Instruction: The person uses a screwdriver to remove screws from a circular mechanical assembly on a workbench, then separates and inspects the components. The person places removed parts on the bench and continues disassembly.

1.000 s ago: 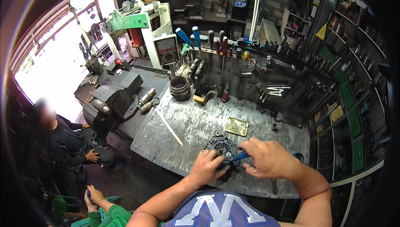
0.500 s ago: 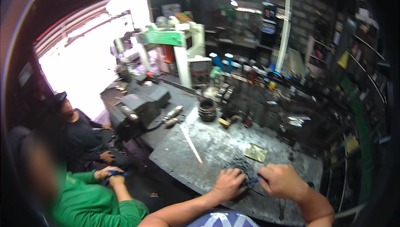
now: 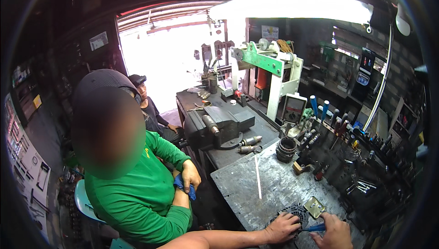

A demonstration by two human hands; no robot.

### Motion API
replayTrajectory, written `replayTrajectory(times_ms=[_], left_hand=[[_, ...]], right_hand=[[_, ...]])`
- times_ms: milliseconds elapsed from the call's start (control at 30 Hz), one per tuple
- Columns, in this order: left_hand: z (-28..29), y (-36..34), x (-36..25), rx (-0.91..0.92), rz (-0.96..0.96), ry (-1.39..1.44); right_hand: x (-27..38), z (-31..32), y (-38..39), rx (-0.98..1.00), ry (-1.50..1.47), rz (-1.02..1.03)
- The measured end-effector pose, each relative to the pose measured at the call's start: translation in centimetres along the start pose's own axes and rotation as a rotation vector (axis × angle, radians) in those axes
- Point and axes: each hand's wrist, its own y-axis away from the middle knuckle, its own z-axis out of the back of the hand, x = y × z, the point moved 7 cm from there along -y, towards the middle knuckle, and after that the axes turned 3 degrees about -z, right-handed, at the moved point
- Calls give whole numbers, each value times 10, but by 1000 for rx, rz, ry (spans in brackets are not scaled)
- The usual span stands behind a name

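Note:
My left hand (image 3: 283, 228) rests with bent fingers on a dark round metal part with slots (image 3: 298, 210), gripping it against the bench. Just right of it, my right hand (image 3: 336, 233) holds a blue-handled screwdriver (image 3: 317, 227), its shaft pointing left toward the part. The screwdriver's tip is hidden or too small to make out near my left fingers. A shallow yellowish metal tray (image 3: 314, 207) lies beyond my right hand, close to the round part.
The grey metal bench (image 3: 238, 189) carries a pale strip (image 3: 259, 180), a dark ribbed cylinder (image 3: 286, 150) and a brass block (image 3: 299, 168). A bench vise (image 3: 219, 123) stands beyond. Tools line the right side. A person in a green top (image 3: 132, 194) sits left, another person behind.
The view has swung left, bringing the green-sleeved person more into frame. My right hand has gone from a tight fist to a looser hold on the screwdriver. My left hand stays on the part.

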Motion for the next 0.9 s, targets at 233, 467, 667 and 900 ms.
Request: replayTrajectory(times_ms=[233, 467, 667, 900], left_hand=[[9, 6, 4, 45, 3, 1], [24, 3, 6, 56, -22, 6], [26, 1, 9, 52, -34, 56], [17, 9, 17, 16, -76, 115]], right_hand=[[26, -4, -15, 19, -81, 247], [30, -4, -23, -20, 76, 282], [14, -8, -29, 11, 60, 229], [20, -3, -25, 18, -3, 324]])
